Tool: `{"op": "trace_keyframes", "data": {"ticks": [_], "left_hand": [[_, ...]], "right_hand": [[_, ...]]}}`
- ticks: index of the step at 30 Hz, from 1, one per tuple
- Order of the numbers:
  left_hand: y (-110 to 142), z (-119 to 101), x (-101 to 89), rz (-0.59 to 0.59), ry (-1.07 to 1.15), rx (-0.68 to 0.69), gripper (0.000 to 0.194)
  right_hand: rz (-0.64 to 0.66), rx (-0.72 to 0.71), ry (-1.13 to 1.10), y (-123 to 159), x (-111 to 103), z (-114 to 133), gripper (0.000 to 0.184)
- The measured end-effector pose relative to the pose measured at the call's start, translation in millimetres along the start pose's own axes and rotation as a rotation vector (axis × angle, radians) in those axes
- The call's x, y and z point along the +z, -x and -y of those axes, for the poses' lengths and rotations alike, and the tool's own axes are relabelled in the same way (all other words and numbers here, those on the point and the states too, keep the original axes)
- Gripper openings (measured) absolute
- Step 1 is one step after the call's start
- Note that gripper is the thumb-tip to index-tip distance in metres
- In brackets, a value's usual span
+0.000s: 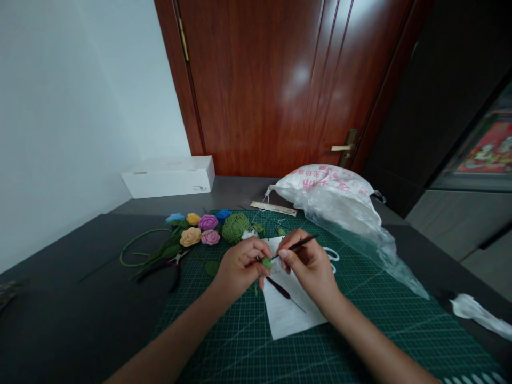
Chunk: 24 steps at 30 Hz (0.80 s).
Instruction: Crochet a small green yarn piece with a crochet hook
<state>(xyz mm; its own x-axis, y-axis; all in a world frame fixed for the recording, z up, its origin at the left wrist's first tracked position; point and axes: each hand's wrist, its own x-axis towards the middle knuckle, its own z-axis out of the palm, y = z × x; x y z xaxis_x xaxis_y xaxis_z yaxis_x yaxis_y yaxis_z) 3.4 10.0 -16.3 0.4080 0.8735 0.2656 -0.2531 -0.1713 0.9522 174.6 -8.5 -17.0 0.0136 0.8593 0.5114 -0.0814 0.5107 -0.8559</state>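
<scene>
Green yarn work in the spotlight here: a small crocheted piece point(266, 262) is pinched in the left hand point(242, 264), fingers and thumb together on it, out over the middle of the mat. The right hand point(308, 264) has its thumb and fingers clamped on a slim dark crochet hook point(298, 245), and the tip runs right in to that green piece, though the fingers hide exactly where it ends. Under the hands, a sheet of white paper point(290, 309) lies on a green cutting mat point(372, 325), with a second crochet hook point(284, 290) resting on the paper, clear of both hands. Beyond the left hand sit a big ball of green yarn point(235, 227) and a cluster of crocheted roses point(208, 222) in yellow, peach, purple, pink and blue, then pliers point(176, 264) and a looped green stem point(140, 248) on the dark table point(60, 309). Over on the right, a white plastic bag point(336, 197) slumps across the mat, a ruler point(274, 208) just beside it, and a white box point(168, 177) sits back by the wooden door point(256, 80).
</scene>
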Motion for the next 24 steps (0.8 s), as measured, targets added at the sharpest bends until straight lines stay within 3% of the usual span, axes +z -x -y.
{"op": "trace_keyframes", "data": {"ticks": [8, 15, 24], "left_hand": [[-1.3, -3.2, -3.8, -0.018, -0.054, 0.027, 0.016], [-0.9, -0.3, -2.7, -0.024, -0.002, 0.046, 0.017], [-0.2, 0.5, -2.6, -0.010, 0.032, 0.043, 0.020]], "right_hand": [[-0.092, -0.091, -0.035, -5.3, -9.8, 20.1, 0.015], [0.042, -0.190, 0.061, -2.6, -12.3, 19.4, 0.005], [0.014, -0.237, 0.111, -0.1, -10.1, 16.9, 0.010]]}}
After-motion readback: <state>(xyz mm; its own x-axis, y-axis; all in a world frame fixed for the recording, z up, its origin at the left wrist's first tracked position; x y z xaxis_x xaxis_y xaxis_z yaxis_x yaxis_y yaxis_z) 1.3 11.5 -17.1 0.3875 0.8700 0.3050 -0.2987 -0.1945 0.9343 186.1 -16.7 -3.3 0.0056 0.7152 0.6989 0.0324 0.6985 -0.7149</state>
